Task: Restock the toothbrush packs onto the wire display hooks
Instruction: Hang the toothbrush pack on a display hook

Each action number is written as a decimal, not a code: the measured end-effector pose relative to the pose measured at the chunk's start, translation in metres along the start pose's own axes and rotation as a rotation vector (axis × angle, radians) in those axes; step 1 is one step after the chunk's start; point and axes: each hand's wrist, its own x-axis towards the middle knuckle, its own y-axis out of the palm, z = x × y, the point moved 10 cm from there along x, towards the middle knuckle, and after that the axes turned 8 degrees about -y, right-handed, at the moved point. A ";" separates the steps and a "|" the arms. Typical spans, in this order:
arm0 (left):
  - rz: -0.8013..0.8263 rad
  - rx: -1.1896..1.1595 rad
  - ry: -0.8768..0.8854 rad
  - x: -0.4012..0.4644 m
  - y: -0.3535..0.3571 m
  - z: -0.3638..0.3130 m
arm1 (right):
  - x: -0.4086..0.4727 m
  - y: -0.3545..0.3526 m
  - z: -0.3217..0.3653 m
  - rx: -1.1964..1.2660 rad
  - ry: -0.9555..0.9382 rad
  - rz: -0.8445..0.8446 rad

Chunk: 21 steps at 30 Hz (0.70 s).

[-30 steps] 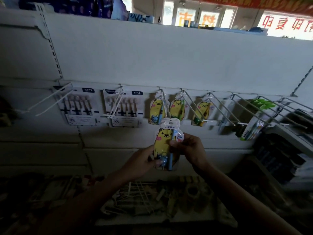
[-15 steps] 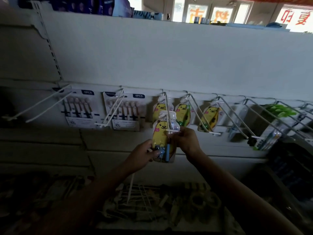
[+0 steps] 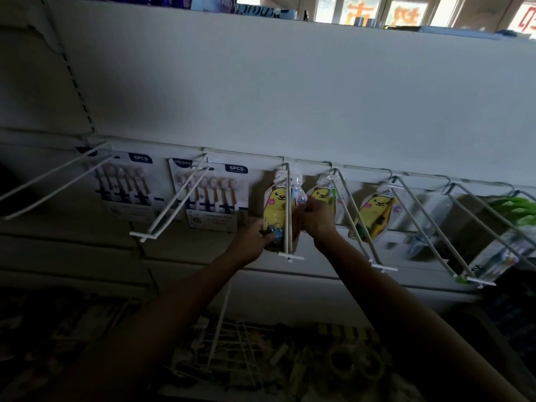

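A yellow bear toothbrush pack [image 3: 277, 210] hangs far back on a white wire hook [image 3: 288, 224], close to the back panel. My left hand [image 3: 255, 237] grips the pack's bottom left corner. My right hand [image 3: 317, 217] pinches its right edge at mid height. Two more yellow bear packs, one [image 3: 320, 194] and another [image 3: 377, 208], hang on the neighbouring hooks to the right. Two white 6PCS toothbrush cards, one [image 3: 127, 188] and the other [image 3: 211, 195], hang at the left.
Long wire hooks [image 3: 429, 224] jut toward me along the whole rail, with price-tag bars at their tips. A green-topped pack [image 3: 513, 210] hangs far right. Below lies a dim shelf with a loose wire rack [image 3: 232, 352] and clutter.
Both hands have carried the yellow bear pack up from chest height, threaded it over the hook's tip and slid it back along the wire toward the panel.
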 end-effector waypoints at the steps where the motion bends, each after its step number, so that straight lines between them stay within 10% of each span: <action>1: -0.008 0.006 -0.008 0.003 0.000 -0.002 | 0.003 0.000 -0.001 -0.016 0.002 0.000; 21: -0.277 0.146 0.185 -0.019 -0.035 -0.002 | -0.010 -0.003 -0.010 -0.417 -0.046 0.088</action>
